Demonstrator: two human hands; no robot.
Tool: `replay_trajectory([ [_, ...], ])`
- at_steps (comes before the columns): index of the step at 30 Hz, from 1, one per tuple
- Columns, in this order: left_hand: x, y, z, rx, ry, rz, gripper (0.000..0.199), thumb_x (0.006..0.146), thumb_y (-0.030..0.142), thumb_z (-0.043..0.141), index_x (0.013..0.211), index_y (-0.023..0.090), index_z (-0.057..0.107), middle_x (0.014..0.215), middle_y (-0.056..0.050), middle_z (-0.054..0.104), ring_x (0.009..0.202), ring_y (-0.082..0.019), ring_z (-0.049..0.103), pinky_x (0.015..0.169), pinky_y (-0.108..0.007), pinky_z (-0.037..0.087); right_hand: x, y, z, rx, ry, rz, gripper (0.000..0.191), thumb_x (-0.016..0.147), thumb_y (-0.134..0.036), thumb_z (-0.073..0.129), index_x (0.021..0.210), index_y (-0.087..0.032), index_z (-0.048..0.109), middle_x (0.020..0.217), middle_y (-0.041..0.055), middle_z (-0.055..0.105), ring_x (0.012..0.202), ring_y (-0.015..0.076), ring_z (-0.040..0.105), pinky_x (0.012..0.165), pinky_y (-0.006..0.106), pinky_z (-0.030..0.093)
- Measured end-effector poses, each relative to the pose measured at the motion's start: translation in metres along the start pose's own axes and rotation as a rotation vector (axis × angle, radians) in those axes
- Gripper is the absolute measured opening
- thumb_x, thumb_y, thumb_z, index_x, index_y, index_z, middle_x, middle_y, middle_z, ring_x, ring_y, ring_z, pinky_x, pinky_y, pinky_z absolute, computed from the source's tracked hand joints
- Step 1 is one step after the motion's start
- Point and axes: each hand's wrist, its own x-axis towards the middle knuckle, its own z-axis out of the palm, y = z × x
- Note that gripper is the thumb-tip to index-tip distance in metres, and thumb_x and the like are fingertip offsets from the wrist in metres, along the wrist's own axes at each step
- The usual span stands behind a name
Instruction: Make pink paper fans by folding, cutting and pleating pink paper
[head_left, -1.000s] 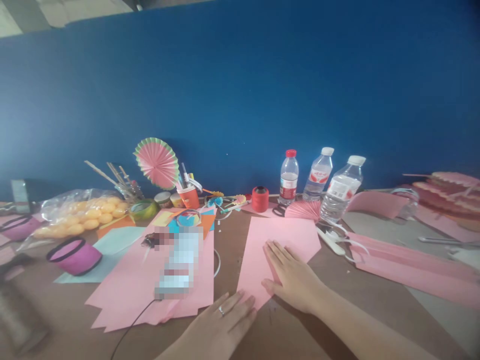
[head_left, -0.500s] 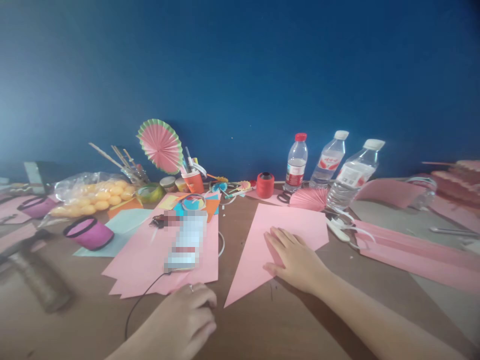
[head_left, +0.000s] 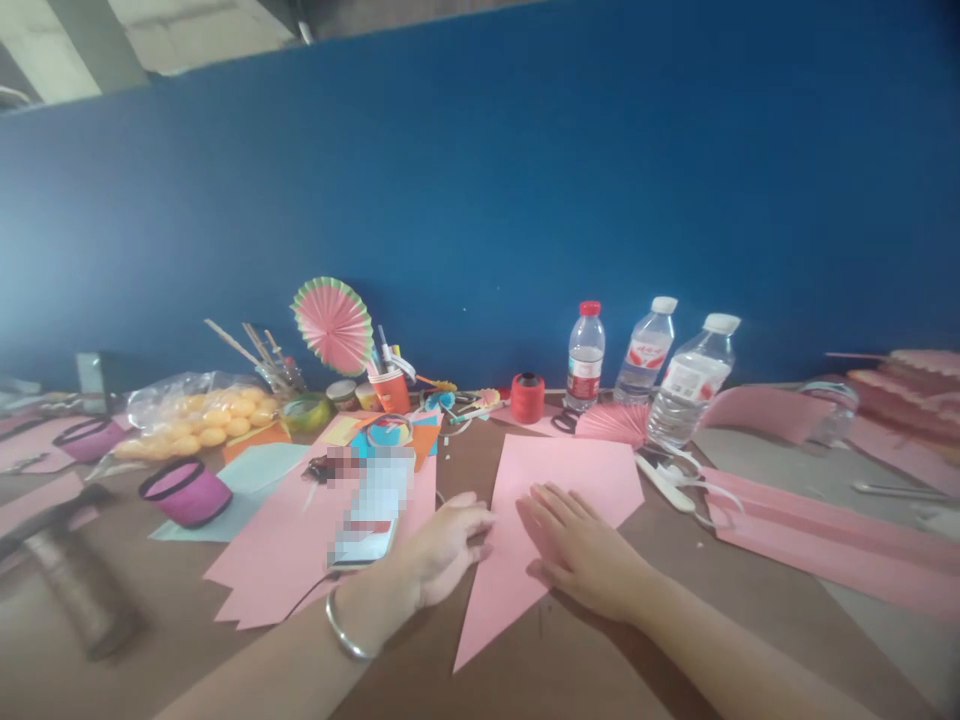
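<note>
In front of me a folded sheet of pink paper lies on the table, with a slanted edge running down to a sharp point near me. My right hand rests on it, palm down and fingers stretched out. At the paper's left edge is my left hand, a silver bangle on its wrist. Its fingers are loosely extended and hold nothing; I cannot tell whether they touch the paper. Left of this hand a phone lies on a stack of pink sheets.
Water bottles stand along the blue wall, beside a red spool of thread. At the left are a purple fabric ring, a hammer and a bag of yellow balls. A pleated pink strip lies right.
My left hand has moved forward and right, from the table's front to the paper's left edge, its fingers loosening. The right hand stays flat on the paper. The camera view has tilted upward.
</note>
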Motion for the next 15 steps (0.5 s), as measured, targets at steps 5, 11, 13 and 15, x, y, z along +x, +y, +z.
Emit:
replay_trajectory([
  [5,0.020,0.005,-0.006,0.069,-0.001,0.037,0.028,0.078,0.043,0.053,0.088,0.017,0.051,0.074,-0.002,0.056,0.068,-0.015,0.059,0.058,-0.026,0.045,0.001,-0.001,-0.004,0.072,-0.015,-0.076,0.077,0.081,-0.046,0.054,0.146,-0.022,0.022,0.151,0.0085,0.024,0.139,0.0259,0.019,0.113,0.047,0.013],
  [11,0.023,0.007,-0.002,0.249,0.189,0.228,0.018,0.080,0.036,0.051,0.074,0.020,0.046,0.070,0.001,0.051,0.068,-0.018,0.052,0.062,-0.030,0.041,0.003,0.002,0.002,0.326,0.604,0.080,0.056,0.085,-0.044,0.049,0.135,-0.020,0.039,0.139,0.0126,0.041,0.130,0.0286,0.034,0.110,0.047,0.024],
  [13,0.021,0.005,0.002,0.257,0.244,0.296,0.012,0.085,0.033,0.044,0.085,0.022,0.048,0.084,-0.002,0.058,0.080,-0.021,0.055,0.071,-0.032,0.044,0.004,0.007,0.000,0.402,0.907,0.295,0.062,0.088,-0.043,0.043,0.139,-0.013,0.025,0.142,0.0194,0.030,0.132,0.0299,0.028,0.108,0.048,0.025],
  [15,0.022,0.000,0.007,0.235,0.313,0.330,0.017,0.087,0.032,0.039,0.098,0.023,0.048,0.103,-0.007,0.059,0.097,-0.023,0.056,0.082,-0.034,0.044,0.007,0.013,-0.003,0.589,1.148,0.508,0.075,0.082,-0.046,0.053,0.140,-0.012,0.020,0.143,0.0206,0.023,0.131,0.0327,0.026,0.108,0.049,0.023],
])
